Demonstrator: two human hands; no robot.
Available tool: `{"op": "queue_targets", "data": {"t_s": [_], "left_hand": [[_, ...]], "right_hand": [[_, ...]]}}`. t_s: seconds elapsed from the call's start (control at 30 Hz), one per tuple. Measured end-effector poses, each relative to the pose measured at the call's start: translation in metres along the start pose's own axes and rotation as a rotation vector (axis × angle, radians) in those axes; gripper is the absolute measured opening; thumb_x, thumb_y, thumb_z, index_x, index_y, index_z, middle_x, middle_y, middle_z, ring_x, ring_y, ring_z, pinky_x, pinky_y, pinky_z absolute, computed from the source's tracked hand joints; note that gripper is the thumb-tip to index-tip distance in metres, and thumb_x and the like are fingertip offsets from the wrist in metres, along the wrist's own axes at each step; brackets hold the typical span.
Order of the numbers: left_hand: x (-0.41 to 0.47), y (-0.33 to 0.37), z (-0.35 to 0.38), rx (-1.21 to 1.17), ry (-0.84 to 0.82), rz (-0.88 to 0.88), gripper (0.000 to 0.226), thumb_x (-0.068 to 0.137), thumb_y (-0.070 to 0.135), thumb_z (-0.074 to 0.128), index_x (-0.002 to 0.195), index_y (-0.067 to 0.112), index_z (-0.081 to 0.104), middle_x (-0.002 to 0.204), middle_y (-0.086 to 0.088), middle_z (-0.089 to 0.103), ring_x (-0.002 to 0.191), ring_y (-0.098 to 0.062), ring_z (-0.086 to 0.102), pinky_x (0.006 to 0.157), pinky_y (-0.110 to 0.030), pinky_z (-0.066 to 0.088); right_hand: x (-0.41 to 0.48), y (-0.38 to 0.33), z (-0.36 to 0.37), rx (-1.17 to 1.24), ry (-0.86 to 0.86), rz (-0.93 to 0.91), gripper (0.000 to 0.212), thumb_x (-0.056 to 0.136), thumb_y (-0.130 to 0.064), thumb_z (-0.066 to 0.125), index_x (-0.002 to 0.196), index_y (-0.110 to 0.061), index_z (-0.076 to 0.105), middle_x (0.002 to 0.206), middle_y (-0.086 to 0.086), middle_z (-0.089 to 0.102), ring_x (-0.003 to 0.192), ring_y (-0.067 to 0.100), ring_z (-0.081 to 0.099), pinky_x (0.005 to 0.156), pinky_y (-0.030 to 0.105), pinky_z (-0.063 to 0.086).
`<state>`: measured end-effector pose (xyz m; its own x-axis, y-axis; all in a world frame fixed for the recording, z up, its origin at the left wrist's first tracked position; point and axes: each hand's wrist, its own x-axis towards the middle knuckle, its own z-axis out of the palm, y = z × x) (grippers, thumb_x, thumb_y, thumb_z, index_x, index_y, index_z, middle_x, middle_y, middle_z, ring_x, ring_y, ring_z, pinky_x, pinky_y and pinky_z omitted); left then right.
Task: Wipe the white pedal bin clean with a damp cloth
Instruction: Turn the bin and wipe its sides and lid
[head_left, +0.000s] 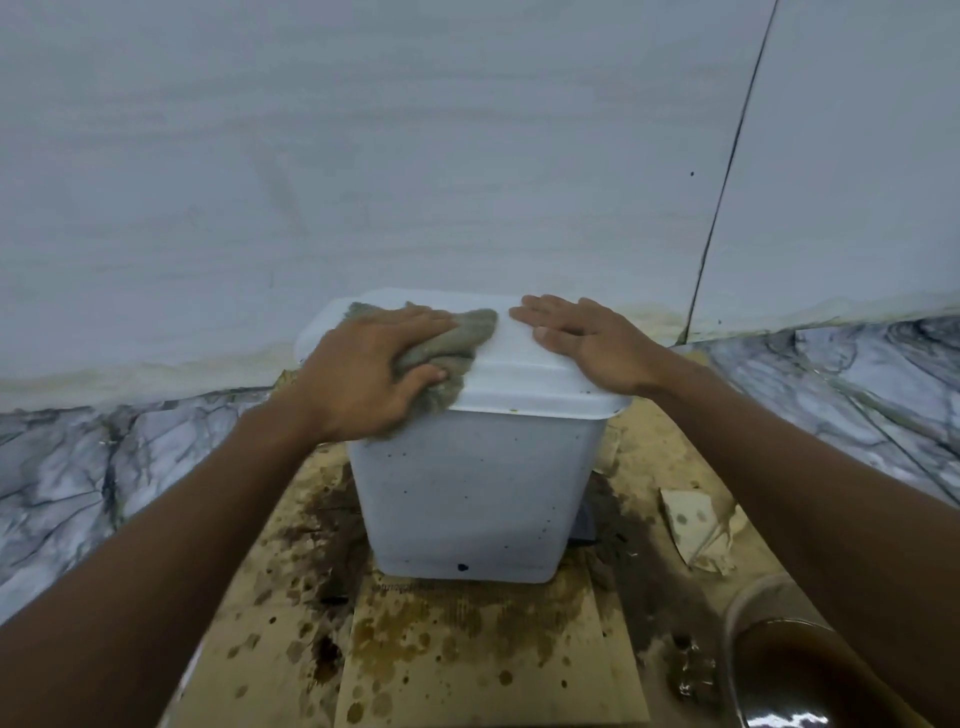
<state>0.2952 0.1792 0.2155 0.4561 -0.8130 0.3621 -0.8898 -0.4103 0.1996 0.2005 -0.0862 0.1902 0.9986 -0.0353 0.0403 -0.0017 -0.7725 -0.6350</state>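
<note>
Cardboard (467, 649) bears one pedal bin (467, 493), one cloth (467, 332) atop.

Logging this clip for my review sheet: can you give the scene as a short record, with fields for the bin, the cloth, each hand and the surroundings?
bin: white pedal bin, lid shut, dark specks on its front wall
cloth: grey-brown cloth, bunched on the left part of the lid
left hand: left hand grips the cloth on the lid
right hand: right hand flat on the lid, holding nothing
under bin: stained cardboard
nearby: container of brown water, lower right
stage: cloth on lid; front wall not yet clean
</note>
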Motion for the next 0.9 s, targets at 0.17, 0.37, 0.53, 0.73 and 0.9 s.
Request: {"op": "queue_targets", "data": {"t_s": [0.17,0.37,0.53,0.73,0.9], "left_hand": [[-0.005,-0.015,-0.002,0.032,0.014,-0.107,0.055,0.089,0.054,0.052,0.139,0.031,0.056,0.131,0.010,0.063,0.117,-0.020,0.059,0.097,-0.042,0.048],[0.028,0.042,0.036,0.101,0.000,-0.071,0.064,0.090,0.058,0.046,0.143,0.023,0.053,0.137,0.000,0.061,0.124,-0.023,0.054,0.104,-0.037,0.041],[0.029,0.046,0.035,0.117,-0.021,-0.089,0.068,0.091,0.070,0.042,0.148,0.033,0.045,0.148,0.008,0.052,0.135,-0.015,0.046,0.108,-0.034,0.036],[-0.001,0.005,0.015,0.192,0.043,-0.141,0.072,0.090,0.074,0.039,0.143,0.027,0.054,0.143,0.005,0.058,0.132,-0.018,0.051,0.106,-0.038,0.041],[0.005,0.024,0.028,0.243,0.031,-0.179,0.077,0.092,0.073,0.032,0.144,0.019,0.053,0.146,-0.005,0.055,0.138,-0.026,0.046,0.116,-0.047,0.034]], "right_hand": [[0.005,-0.002,0.000,-0.028,0.005,0.016,0.042,0.108,-0.032,0.034,0.149,-0.038,0.039,0.162,-0.014,0.023,0.151,0.003,0.013,0.123,0.031,0.000],[0.008,-0.001,0.004,-0.051,0.019,0.022,0.046,0.108,-0.041,0.031,0.152,-0.032,0.036,0.161,-0.009,0.032,0.148,0.012,0.024,0.124,0.043,0.009],[-0.002,0.000,-0.002,0.024,0.039,0.009,0.043,0.108,-0.034,0.033,0.151,-0.031,0.037,0.156,-0.020,0.028,0.140,0.000,0.024,0.118,0.027,0.006],[0.000,0.002,-0.001,0.054,0.001,0.009,0.040,0.108,-0.031,0.035,0.148,-0.036,0.043,0.162,-0.014,0.025,0.150,0.001,0.014,0.122,0.029,0.000],[-0.002,0.007,0.000,0.031,0.028,0.008,0.041,0.109,-0.033,0.028,0.148,-0.037,0.042,0.162,-0.014,0.025,0.149,0.000,0.015,0.124,0.031,0.001]]}}
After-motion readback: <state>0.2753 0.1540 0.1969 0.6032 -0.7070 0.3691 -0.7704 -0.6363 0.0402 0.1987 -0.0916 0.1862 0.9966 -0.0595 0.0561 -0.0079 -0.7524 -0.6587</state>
